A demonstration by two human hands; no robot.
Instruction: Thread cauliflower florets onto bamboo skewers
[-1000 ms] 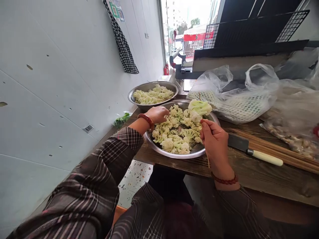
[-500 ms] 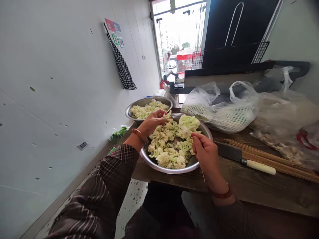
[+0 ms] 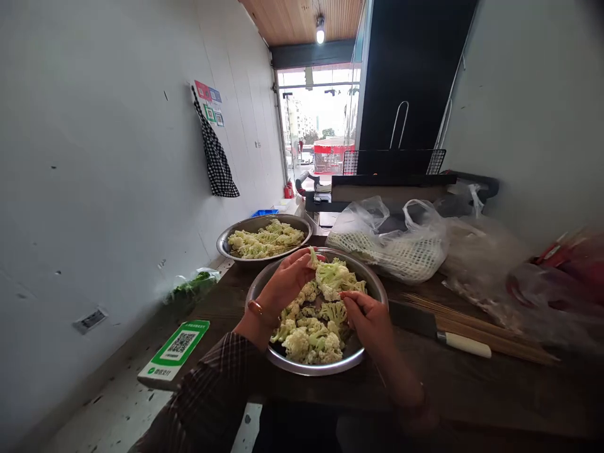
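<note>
My left hand is closed around a small cauliflower floret, holding it above the far part of a metal basin. Cut cauliflower fills much of that basin. Over its right side, my right hand is closed in a pinch, its fingertips close to a large floret. A thin bamboo skewer showed below this hand a moment ago; now it is hard to make out against the hand and cauliflower.
A second basin of cauliflower stands behind on the left. To the right lie a cleaver, a bundle of bamboo skewers and plastic bags. A QR-code sign lies at the table's left edge.
The head view has tilted up and shifted, bringing the QR-code sign and ceiling into view. My hands have come closer together over the basin, the right one moving inward.
</note>
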